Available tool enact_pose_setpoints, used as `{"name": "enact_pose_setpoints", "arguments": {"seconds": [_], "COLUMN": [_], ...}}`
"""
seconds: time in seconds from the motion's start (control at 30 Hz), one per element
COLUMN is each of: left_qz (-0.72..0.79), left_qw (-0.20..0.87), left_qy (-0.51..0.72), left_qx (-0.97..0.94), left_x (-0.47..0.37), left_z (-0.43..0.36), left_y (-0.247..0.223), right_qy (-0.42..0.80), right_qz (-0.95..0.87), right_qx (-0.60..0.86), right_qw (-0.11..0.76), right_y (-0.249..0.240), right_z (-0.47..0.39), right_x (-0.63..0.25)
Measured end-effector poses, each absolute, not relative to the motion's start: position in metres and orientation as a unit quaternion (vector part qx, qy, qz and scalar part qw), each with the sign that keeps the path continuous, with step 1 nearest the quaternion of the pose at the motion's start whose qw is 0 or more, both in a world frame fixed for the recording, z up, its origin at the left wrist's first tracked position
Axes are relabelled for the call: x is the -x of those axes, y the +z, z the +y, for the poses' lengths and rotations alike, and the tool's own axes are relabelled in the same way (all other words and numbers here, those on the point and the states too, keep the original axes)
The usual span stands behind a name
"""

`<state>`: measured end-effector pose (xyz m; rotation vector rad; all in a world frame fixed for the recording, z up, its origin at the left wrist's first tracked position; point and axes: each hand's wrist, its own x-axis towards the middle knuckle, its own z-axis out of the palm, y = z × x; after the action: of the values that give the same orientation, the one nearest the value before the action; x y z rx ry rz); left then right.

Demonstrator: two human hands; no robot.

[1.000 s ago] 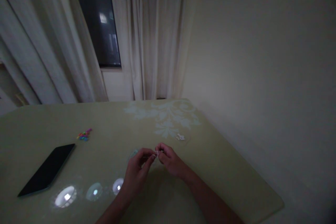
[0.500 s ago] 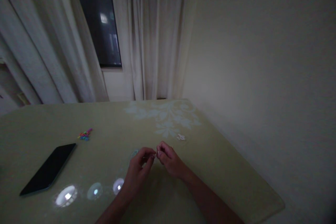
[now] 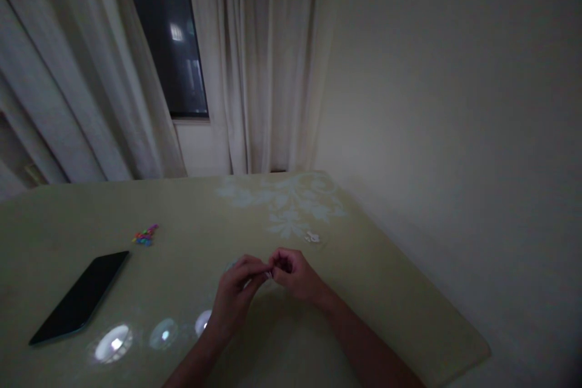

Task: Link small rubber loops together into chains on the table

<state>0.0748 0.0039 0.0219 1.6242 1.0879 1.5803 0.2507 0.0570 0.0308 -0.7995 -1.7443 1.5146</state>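
My left hand [image 3: 239, 288] and my right hand [image 3: 293, 273] meet at their fingertips just above the table [image 3: 386, 315]. Both are closed in a pinch around a small whitish piece [image 3: 268, 275], mostly hidden by the fingers, whose kind I cannot make out. Beyond the right hand lies a little heap of white bits [image 3: 312, 237]. Farther left sits a pile of small, brightly coloured pieces [image 3: 145, 235]. Behind the left hand, a small pale greenish patch [image 3: 231, 265] shows in part on the tabletop.
A dark flat tablet-like device [image 3: 82, 297] lies at the left. Light reflections shine on the glossy top near it. A wall [image 3: 454, 133] runs along the table's right side, and curtains [image 3: 273, 73] hang beside a dark window [image 3: 168, 36] at the back.
The fingers have shifted their pinch slightly, with the right hand's fingers now more curled. The view has moved a little; both piles lie where they were.
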Motion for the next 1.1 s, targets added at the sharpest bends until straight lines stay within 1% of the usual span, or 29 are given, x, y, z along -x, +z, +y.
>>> {"name": "enact_pose_setpoints", "arguments": {"seconds": [0.03, 0.1, 0.17, 0.23, 0.3, 0.37, 0.43, 0.53, 0.6, 0.7, 0.77, 0.8, 0.97, 1.1], "left_qz": [0.415, 0.432, 0.453, 0.47, 0.476, 0.476, 0.478, 0.481, 0.476, 0.462, 0.458, 0.457, 0.45, 0.422], "left_qw": [0.308, 0.32, 0.339, 0.346, 0.342, 0.341, 0.345, 0.342, 0.349, 0.36, 0.36, 0.36, 0.348, 0.329], "left_qy": [0.598, 0.596, 0.589, 0.585, 0.588, 0.595, 0.6, 0.609, 0.613, 0.611, 0.606, 0.603, 0.592, 0.61], "left_qx": [-0.613, -0.597, -0.577, -0.563, -0.557, -0.55, -0.541, -0.53, -0.526, -0.533, -0.542, -0.546, -0.571, -0.584], "left_x": [-0.075, -0.075, -0.075, -0.076, -0.077, -0.077, -0.077, -0.077, -0.076, -0.075, -0.074, -0.074, -0.073, -0.074], "left_z": [0.004, 0.003, 0.002, 0.001, 0.001, 0.001, 0.002, 0.002, 0.002, 0.002, 0.002, 0.002, 0.002, 0.002], "left_y": [0.021, 0.021, 0.021, 0.021, 0.022, 0.023, 0.023, 0.023, 0.022, 0.021, 0.021, 0.021, 0.022, 0.021], "right_qy": [0.579, 0.555, 0.503, 0.434, 0.366, 0.311, 0.274, 0.245, 0.232, 0.221, 0.246, 0.278, 0.502, 0.575], "right_qz": [-0.67, -0.661, -0.648, -0.651, -0.686, -0.737, -0.776, -0.798, -0.804, -0.806, -0.799, -0.789, -0.704, -0.673], "right_qx": [0.311, 0.328, 0.365, 0.413, 0.453, 0.47, 0.476, 0.491, 0.498, 0.491, 0.476, 0.467, 0.365, 0.304], "right_qw": [0.346, 0.384, 0.441, 0.466, 0.437, 0.373, 0.31, 0.248, 0.229, 0.245, 0.272, 0.286, 0.344, 0.353], "right_y": [0.031, 0.032, 0.032, 0.032, 0.03, 0.026, 0.02, 0.009, 0.004, 0.0, 0.004, 0.007, 0.029, 0.037], "right_z": [0.059, 0.065, 0.074, 0.084, 0.093, 0.098, 0.1, 0.097, 0.095, 0.093, 0.093, 0.092, 0.077, 0.06], "right_x": [-0.252, -0.256, -0.264, -0.274, -0.285, -0.293, -0.296, -0.293, -0.289, -0.286, -0.284, -0.283, -0.272, -0.262]}}
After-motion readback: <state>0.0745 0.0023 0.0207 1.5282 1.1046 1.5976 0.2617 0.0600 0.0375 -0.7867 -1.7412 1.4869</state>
